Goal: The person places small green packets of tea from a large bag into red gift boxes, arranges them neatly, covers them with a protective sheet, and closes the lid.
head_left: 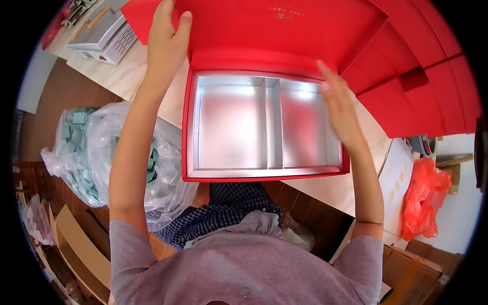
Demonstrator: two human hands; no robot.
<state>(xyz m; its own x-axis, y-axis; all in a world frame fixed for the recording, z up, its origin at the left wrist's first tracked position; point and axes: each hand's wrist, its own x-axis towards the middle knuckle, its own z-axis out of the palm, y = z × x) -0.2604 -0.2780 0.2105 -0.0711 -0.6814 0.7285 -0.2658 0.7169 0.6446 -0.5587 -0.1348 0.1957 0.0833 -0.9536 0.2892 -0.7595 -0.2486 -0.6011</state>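
A red gift box (pixel 347 165) sits before me with its lid raised and leaning back. Inside is a silver tray (pixel 231 127), split by dividers into a wide left compartment, a narrow middle slot and a right compartment. At the lid's left edge is my left hand (pixel 169 43), its thumb against the inner face of the lid (pixel 244 30) and the fingers round the edge, the tips partly cut off by the frame. My right hand (pixel 339 104) is at the box's right side, fingers stretched out over the tray's rim, slightly blurred and holding nothing.
Red boxes (pixel 422 76) are stacked at the right on the pale table (pixel 104 73). An orange-red plastic bag (pixel 427 198) lies further right. On the left are clear bags (pixel 84 168) of green pieces, a grey-and-white case (pixel 104 43) and an open cardboard box (pixel 81 249).
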